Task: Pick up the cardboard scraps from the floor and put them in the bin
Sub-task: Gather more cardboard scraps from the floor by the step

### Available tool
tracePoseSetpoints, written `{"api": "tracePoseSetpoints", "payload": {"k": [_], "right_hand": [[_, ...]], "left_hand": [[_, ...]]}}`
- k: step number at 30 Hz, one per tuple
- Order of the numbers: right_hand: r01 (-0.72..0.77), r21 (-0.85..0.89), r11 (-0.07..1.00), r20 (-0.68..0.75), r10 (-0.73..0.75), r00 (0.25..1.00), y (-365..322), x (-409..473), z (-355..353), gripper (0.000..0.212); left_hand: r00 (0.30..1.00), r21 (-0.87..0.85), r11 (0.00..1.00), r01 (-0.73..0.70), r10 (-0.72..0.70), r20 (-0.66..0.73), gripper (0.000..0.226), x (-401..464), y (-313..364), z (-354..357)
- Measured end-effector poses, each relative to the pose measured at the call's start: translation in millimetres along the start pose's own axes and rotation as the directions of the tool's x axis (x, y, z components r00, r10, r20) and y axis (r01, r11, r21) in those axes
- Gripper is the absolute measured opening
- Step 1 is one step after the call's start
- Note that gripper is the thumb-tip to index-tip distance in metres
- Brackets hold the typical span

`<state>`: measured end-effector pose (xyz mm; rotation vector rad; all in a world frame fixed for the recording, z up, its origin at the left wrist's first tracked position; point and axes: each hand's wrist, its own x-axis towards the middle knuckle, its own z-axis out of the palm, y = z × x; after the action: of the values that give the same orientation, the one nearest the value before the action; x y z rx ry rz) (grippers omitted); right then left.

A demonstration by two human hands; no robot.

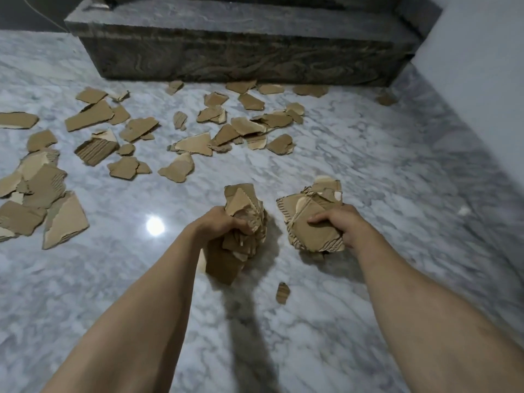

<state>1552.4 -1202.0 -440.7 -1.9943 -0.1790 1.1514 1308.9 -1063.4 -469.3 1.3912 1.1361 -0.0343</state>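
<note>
My left hand (219,222) grips a thick bundle of brown cardboard scraps (241,222), held above the floor at centre. My right hand (337,225) clutches a second stack of cardboard scraps (309,219) just to the right. One small scrap (282,292) lies on the floor below and between the hands. Many loose cardboard scraps (195,144) are scattered over the marble floor (368,165) ahead and to the left, with a big piece (63,222) at the left. No bin is in view.
A dark stone step (241,52) runs across the back, with scraps lying along its base. A pale wall (482,80) rises on the right. A bright ceiling light reflects on the floor (154,226) left of my left forearm.
</note>
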Motion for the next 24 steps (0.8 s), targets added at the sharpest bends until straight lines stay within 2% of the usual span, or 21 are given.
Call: {"api": "tracePoseSetpoints", "payload": {"k": [2,4,7,10,12,16,19,20,23,24], "right_hand": [[-0.012,0.065,0.998,-0.044,0.015,0.999,8.3,-4.9,-19.7,0.044],[-0.031,0.1,0.995,-0.09,0.041,0.995,16.9,-12.4,-48.8,0.052],[-0.098,0.078,0.992,-0.12,0.107,0.987,30.4,-32.3,-98.7,0.052],[-0.195,-0.012,0.981,-0.072,0.194,0.978,47.2,-54.9,-134.0,0.052],[-0.258,-0.066,0.964,-0.036,0.256,0.966,65.8,-61.7,-146.2,0.053],[-0.318,-0.23,0.92,0.073,0.343,0.937,114.6,-71.9,-148.5,0.065],[-0.233,-0.298,0.926,0.072,0.265,0.961,141.4,-77.1,-144.6,0.093],[-0.204,-0.301,0.932,0.069,0.235,0.97,144.8,-76.1,-144.8,0.089],[-0.177,-0.321,0.93,0.052,0.204,0.978,146.7,-74.9,-147.2,0.05],[-0.172,-0.332,0.927,0.05,0.199,0.979,146.9,-74.3,-148.6,0.045]], "left_hand": [[0.99,0.116,0.993,-0.016,-0.001,0.143,0.045,-6.1,10.7,21.9],[0.956,0.305,0.947,-0.1,0.007,0.295,0.049,-14.1,19.5,51.5],[0.903,0.598,0.753,-0.273,-0.014,0.43,0.044,-37.3,24.6,100.5],[0.927,0.762,0.57,-0.307,-0.001,0.374,0.047,-56.0,14.1,129.5],[0.941,0.81,0.496,-0.314,0.049,0.334,0.056,-57.3,6.6,137.4],[0.965,0.85,0.458,-0.261,0.091,0.247,0.066,-61.5,0.1,145.5],[0.982,0.876,0.444,-0.188,0.104,0.158,0.066,-64.0,-6.9,151.3],[0.987,0.876,0.456,-0.155,0.097,0.124,0.066,-64.4,-8.8,152.9],[0.995,0.86,0.504,-0.08,0.089,0.04,0.055,-67.4,-11.9,158.6],[0.996,0.85,0.522,-0.065,0.089,0.021,0.05,-68.4,-11.7,160.5]]}}
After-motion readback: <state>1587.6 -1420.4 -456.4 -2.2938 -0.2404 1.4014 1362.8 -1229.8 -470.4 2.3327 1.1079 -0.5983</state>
